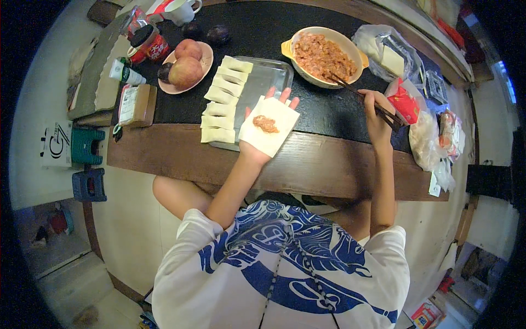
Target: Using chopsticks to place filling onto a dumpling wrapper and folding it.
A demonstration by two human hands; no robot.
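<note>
On my left hand (255,151), palm up, lies a square dough wrapper (269,142) with a small mound of minced filling (265,123) on it; the fingertips stick out past its far edge. My right hand (377,117) grips dark chopsticks (349,87), whose tips reach into the minced filling (322,55) in a yellow-handled bowl (287,49). Left of my left hand, a row of folded dumplings (218,128) lies along the left side of a clear tray (263,74). A stack of wrappers (392,61) sits in a plastic bag (372,35) right of the bowl.
A pink plate (208,61) with peaches (185,73), a red jar (156,47), a white tube (127,74) and a boxed package (144,106) are at the left. A white mug (181,11) stands behind. A red packet (403,100) and plastic bags (425,142) lie at the right.
</note>
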